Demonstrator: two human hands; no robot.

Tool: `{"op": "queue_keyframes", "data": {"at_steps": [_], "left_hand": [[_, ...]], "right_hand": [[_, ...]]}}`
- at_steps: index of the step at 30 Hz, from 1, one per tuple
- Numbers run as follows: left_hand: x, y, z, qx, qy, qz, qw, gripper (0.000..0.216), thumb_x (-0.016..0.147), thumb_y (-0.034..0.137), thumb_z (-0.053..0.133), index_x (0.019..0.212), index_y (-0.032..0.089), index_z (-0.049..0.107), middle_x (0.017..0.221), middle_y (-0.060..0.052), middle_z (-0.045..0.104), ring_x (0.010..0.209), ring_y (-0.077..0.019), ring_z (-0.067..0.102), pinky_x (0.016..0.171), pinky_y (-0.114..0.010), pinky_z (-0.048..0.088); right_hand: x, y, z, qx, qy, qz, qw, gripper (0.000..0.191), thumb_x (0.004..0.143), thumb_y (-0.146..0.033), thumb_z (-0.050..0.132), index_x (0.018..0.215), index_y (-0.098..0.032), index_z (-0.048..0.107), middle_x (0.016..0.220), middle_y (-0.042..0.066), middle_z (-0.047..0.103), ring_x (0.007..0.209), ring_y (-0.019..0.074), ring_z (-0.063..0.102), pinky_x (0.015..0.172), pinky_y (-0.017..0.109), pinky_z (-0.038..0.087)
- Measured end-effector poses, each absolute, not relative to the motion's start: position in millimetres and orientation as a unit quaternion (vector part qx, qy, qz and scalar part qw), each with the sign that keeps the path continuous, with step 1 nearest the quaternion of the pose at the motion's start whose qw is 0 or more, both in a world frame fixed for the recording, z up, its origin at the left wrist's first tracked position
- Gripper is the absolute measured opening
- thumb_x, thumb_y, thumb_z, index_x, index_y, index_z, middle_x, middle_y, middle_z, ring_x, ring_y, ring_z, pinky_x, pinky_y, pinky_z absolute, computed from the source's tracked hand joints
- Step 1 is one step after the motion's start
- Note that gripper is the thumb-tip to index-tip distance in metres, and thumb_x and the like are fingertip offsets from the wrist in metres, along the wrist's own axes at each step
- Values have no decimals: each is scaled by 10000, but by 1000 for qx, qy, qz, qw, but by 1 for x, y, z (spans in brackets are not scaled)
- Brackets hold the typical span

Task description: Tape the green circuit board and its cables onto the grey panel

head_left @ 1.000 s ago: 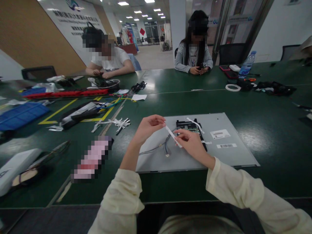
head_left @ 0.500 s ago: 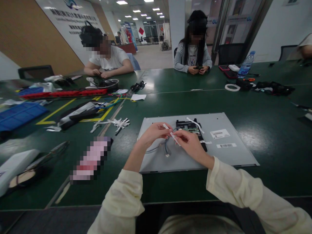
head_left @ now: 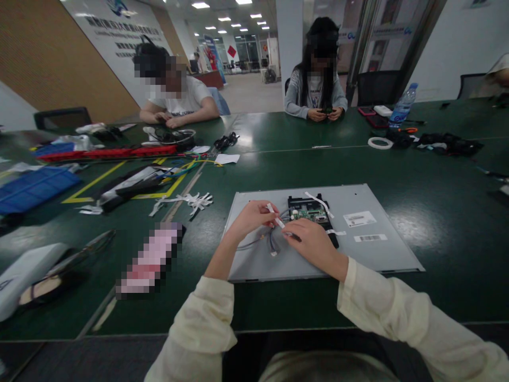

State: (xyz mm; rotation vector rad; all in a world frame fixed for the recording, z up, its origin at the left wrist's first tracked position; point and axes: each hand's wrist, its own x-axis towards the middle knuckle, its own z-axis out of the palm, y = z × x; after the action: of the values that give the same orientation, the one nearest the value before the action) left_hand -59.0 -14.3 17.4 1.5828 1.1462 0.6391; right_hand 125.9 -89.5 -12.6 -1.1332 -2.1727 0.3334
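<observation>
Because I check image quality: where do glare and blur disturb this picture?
Head view: pale glare on the green tabletop, right of the grey panel; head view: blue plastic basket smeared near the left edge; head view: white strip between left hand and right hand distinguishable but soft.

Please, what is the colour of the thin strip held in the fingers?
The thin strip is white; it shows best in the head view.
</observation>
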Motion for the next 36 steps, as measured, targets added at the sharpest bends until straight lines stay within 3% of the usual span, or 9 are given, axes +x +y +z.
{"op": "queue_keyframes", "data": {"at_steps": [11,17,21,24,30,33,36], "left_hand": [[-69,-8,15,694,453,251,500,199,705,305,675,835,155,669,767,-46,707,679,-157,659,625,-255,516],[-72,-3,10,811,451,208,310,224,818,274,504,872,194,707,822,-43,712,714,-170,646,655,-254,480],[-71,-2,11,884,408,140,182,237,823,205,472,880,193,702,892,-50,709,857,-192,631,790,-266,441],[-71,-4,13,895,398,112,169,262,857,206,425,901,174,681,888,-54,699,834,-179,628,774,-253,432],[-70,-5,18,887,417,110,161,270,880,254,404,886,170,660,778,-29,671,718,-154,607,681,-229,413],[-70,-10,26,853,475,132,170,315,915,331,373,1005,168,626,703,-17,650,640,-150,596,632,-229,416],[-70,-27,36,809,554,133,142,351,921,380,386,1152,170,546,811,-44,668,734,-170,628,670,-243,438]], "right_hand": [[127,-89,-16,-420,-870,-21,256,226,936,-196,456,1009,-172,669,952,68,684,862,177,603,776,293,458],[125,-89,-13,-406,-881,-75,232,186,920,-176,482,919,-178,669,860,63,638,847,185,541,742,297,440],[123,-88,-15,-404,-881,-63,239,155,903,-183,524,878,-179,677,945,72,630,913,190,525,792,310,437],[121,-86,-19,-386,-887,-57,247,130,891,-179,548,924,-170,674,1043,76,635,987,190,532,848,322,434],[120,-85,-25,-378,-881,-41,280,171,911,-177,511,975,-165,669,1040,55,673,980,180,592,860,320,458],[122,-85,-26,-398,-864,-5,309,211,927,-179,476,1008,-171,671,1076,50,675,950,164,622,852,297,481],[123,-84,-26,-412,-847,53,331,242,935,-196,458,1051,-159,667,1104,64,669,949,157,636,864,282,496]]}}
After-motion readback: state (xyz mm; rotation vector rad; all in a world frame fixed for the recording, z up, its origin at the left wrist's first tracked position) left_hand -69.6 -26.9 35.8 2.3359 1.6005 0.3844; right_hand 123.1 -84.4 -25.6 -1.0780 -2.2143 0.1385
